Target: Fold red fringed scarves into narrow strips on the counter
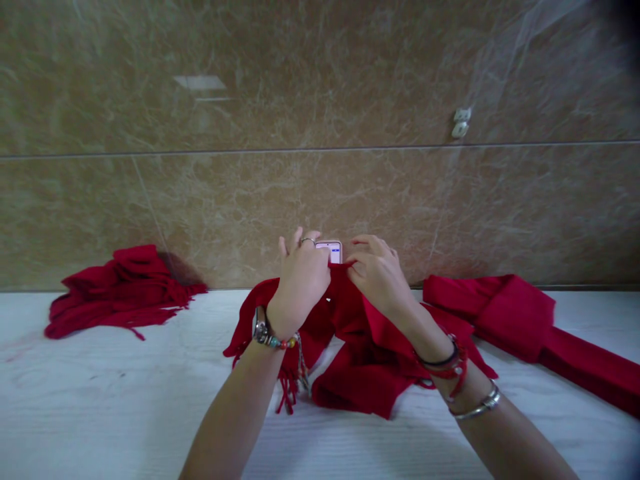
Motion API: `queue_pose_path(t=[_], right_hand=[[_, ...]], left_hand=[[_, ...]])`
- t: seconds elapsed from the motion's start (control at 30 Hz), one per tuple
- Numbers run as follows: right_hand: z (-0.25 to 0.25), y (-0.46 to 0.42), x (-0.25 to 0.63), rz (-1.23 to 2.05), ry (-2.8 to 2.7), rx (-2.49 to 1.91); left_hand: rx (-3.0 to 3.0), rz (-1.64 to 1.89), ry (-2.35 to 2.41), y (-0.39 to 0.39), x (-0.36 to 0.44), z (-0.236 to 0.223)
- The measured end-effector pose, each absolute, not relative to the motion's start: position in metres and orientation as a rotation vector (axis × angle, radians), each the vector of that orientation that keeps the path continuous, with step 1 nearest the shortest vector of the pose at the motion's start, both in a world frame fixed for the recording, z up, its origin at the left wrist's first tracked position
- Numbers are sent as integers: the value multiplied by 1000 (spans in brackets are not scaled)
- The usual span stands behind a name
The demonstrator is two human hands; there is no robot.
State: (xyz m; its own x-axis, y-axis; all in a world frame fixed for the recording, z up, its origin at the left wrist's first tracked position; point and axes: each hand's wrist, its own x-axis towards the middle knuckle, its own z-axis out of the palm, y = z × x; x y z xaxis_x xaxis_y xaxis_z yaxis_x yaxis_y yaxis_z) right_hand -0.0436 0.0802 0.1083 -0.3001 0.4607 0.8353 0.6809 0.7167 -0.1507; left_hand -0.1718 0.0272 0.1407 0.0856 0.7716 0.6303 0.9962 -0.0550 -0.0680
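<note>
A red scarf (357, 320) with a fringed end hangs between my two hands and spreads over the white table below them. My left hand (303, 283) pinches its upper edge, with the other fingers lifted and the pinching fingertips partly hidden. Close by on the right, my right hand (380, 277) grips the same edge between thumb and fingers. A small white spot shows on the cloth near my left hand. Just behind the raised edge, a phone (336, 251) with a lit screen stands upright, its lower part covered by the scarf.
Another red fringed cloth (120, 290) lies crumpled at the left by the wall. To the right, a folded red cloth (505, 313) stretches off the table's right side. A brown marbled wall (250, 200) rises behind the white table (125, 400). A small white fixture (461, 123) is on the wall.
</note>
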Motion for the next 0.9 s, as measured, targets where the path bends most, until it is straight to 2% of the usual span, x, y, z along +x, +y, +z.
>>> queue_pose_path(t=[0.23,0.4,0.57,0.9], right_hand=[[102,92,-44,-270,-2005,-964],[104,88,-46,-280,-1991,-915],[106,80,-49,-301,-1985,-855],[105,83,-46,-276,-2030,-864]], left_hand=[[-1641,-659,-1856,14,-201,153],[-1655,-537,-2045,14,-206,153],[-2008,-507,-1874,27,-179,139],[-1903,-664,-1786,24,-176,148]])
